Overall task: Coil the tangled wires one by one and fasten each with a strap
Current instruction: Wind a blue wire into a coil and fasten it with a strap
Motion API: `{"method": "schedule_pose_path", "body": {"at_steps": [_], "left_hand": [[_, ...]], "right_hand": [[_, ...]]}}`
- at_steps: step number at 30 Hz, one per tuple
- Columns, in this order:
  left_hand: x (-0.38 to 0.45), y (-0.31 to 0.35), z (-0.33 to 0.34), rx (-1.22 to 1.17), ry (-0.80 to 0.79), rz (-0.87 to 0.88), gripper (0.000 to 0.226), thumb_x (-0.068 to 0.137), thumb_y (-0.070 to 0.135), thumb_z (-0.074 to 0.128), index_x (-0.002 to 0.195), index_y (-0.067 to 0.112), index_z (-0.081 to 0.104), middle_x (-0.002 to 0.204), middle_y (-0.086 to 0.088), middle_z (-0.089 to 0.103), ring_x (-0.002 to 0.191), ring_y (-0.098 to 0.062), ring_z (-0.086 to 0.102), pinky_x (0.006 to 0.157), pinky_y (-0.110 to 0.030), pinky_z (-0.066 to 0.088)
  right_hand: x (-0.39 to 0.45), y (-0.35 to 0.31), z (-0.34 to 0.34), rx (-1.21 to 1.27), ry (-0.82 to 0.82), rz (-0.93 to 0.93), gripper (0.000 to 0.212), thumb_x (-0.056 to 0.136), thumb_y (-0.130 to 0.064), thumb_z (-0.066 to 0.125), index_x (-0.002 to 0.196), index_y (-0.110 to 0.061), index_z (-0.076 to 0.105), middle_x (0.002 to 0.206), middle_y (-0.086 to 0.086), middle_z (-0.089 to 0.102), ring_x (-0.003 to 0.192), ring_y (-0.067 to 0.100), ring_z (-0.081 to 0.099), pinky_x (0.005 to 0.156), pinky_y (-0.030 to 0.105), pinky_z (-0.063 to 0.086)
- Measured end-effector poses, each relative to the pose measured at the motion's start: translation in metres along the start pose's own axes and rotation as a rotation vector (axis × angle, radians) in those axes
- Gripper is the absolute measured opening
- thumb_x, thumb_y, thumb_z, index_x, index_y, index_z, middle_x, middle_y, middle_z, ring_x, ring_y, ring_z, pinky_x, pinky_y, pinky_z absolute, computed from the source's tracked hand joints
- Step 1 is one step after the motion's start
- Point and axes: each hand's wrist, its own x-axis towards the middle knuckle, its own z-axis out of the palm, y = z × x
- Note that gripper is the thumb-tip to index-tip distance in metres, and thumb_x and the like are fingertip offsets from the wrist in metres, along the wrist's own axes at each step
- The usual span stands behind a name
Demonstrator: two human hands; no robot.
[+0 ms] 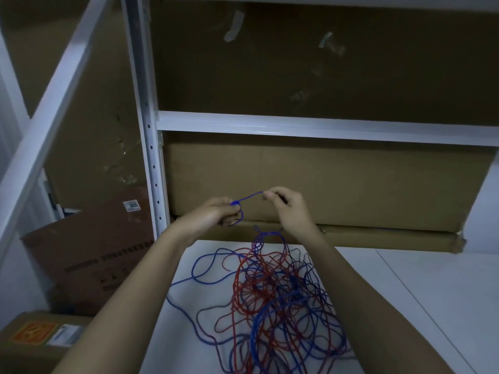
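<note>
- Both forearms reach forward from the lower frame edge, raised above the white tabletop [421, 287]; hands held up in front of the long cardboard box [324, 182] at the back.
- Left hand [216, 213]: fingers curled inward, thumb and fingertips pinching a blue wire [247, 197] at a small knot or bend; a short loop of the same wire hangs from the underside of this hand.
- Right hand [287, 209]: knuckles up, wrist bent slightly down, thumb and forefinger pinched on the other end of the taut blue section. Remaining fingers folded toward the palm.
- Blue section spans the gap between the two hands, rising slightly from left to right, clear of the tabletop.
- Below the hands, several strands rise from the heap to a bunched point just under the right wrist; cannot tell whether they are held.
- Tangle of red and blue wires [272, 300] lies on the tabletop between the forearms, loops overlapping; individual strands cannot be traced. One blue strand trails left over the tabletop edge.
- Surroundings: white metal shelf frame [151, 163] upright at left of the hands; brown carton with a label reading 3055 [89, 255] leaning at left; another carton with an orange sticker [35, 336] lower left.
- Lighting dim.
</note>
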Motion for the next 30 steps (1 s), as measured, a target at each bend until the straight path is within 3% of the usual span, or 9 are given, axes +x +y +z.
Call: {"method": "schedule_pose_path", "body": {"at_steps": [4,8,12,16,21,23,26,28,30], "left_hand": [[-0.005,0.008,0.009,-0.462,0.015,0.090,0.026,0.099,0.003,0.030,0.080,0.005,0.049,0.055,0.002,0.043,0.052,-0.010,0.041,0.055,-0.018,0.036],[-0.004,0.004,0.017,-0.639,0.109,0.150,0.024,0.100,0.005,0.034,0.090,0.001,0.055,0.063,0.003,0.059,0.060,-0.008,0.052,0.062,-0.015,0.047],[0.004,-0.009,0.025,-0.717,0.252,0.163,0.022,0.100,0.006,0.039,0.097,-0.002,0.059,0.076,0.000,0.069,0.069,-0.007,0.063,0.075,-0.016,0.051],[0.007,-0.028,0.032,-0.428,0.340,0.178,0.017,0.100,0.011,0.044,0.100,0.007,0.060,0.090,0.000,0.071,0.083,-0.006,0.068,0.081,-0.016,0.050],[0.003,-0.040,0.038,0.031,0.193,0.139,0.022,0.103,0.016,0.038,0.099,0.007,0.057,0.090,0.005,0.067,0.077,0.000,0.061,0.070,-0.016,0.048],[0.001,-0.043,0.035,0.214,0.170,0.145,0.026,0.104,0.021,0.036,0.098,0.007,0.056,0.089,0.001,0.064,0.082,-0.004,0.060,0.076,-0.022,0.047],[-0.005,-0.042,0.030,0.340,0.096,0.153,0.031,0.104,0.029,0.032,0.097,0.011,0.056,0.089,-0.003,0.061,0.089,-0.017,0.057,0.087,-0.035,0.043],[-0.011,-0.039,0.030,0.275,0.001,0.170,0.033,0.105,0.026,0.031,0.088,0.013,0.057,0.077,0.009,0.061,0.079,-0.009,0.056,0.083,-0.027,0.043],[-0.015,-0.035,0.031,0.219,-0.045,0.171,0.035,0.105,0.022,0.032,0.082,0.011,0.055,0.068,0.014,0.057,0.071,-0.004,0.052,0.075,-0.018,0.041]], "right_hand": [[-0.004,-0.003,0.010,0.063,0.075,0.007,0.021,0.096,-0.026,0.055,0.079,-0.018,0.065,0.062,0.004,0.053,0.052,0.000,0.041,0.055,0.019,0.033],[-0.026,0.007,0.028,0.035,-0.162,0.093,0.026,0.101,-0.026,0.044,0.087,-0.011,0.060,0.055,-0.001,0.043,0.046,0.006,0.038,0.050,0.021,0.033],[-0.050,0.019,0.052,-0.244,-0.350,-0.079,0.020,0.103,-0.026,0.037,0.102,-0.013,0.053,0.062,-0.003,0.050,0.056,0.016,0.047,0.058,0.034,0.039],[-0.057,0.027,0.051,-0.583,-0.316,-0.386,0.024,0.100,-0.023,0.039,0.106,-0.005,0.055,0.075,0.014,0.062,0.063,0.032,0.054,0.053,0.036,0.036],[-0.051,0.017,0.038,-0.603,-0.288,-0.553,0.020,0.092,-0.014,0.046,0.086,-0.001,0.059,0.080,0.018,0.064,0.058,0.034,0.053,0.045,0.033,0.036],[-0.048,0.015,0.030,-0.528,-0.232,-0.522,0.021,0.092,-0.014,0.050,0.093,-0.002,0.066,0.088,0.017,0.068,0.061,0.029,0.056,0.048,0.033,0.041],[-0.046,0.013,0.018,-0.263,-0.058,-0.324,0.011,0.086,-0.018,0.068,0.093,-0.011,0.073,0.076,-0.002,0.071,0.065,0.004,0.062,0.058,0.026,0.048],[-0.045,0.011,0.016,-0.184,0.020,-0.178,0.016,0.079,-0.022,0.077,0.091,-0.016,0.068,0.074,-0.011,0.064,0.063,-0.003,0.056,0.057,0.018,0.044],[-0.044,0.010,0.017,-0.115,0.000,-0.043,0.031,0.076,-0.023,0.079,0.102,-0.024,0.061,0.091,-0.010,0.058,0.064,0.000,0.050,0.060,0.015,0.043]]}}
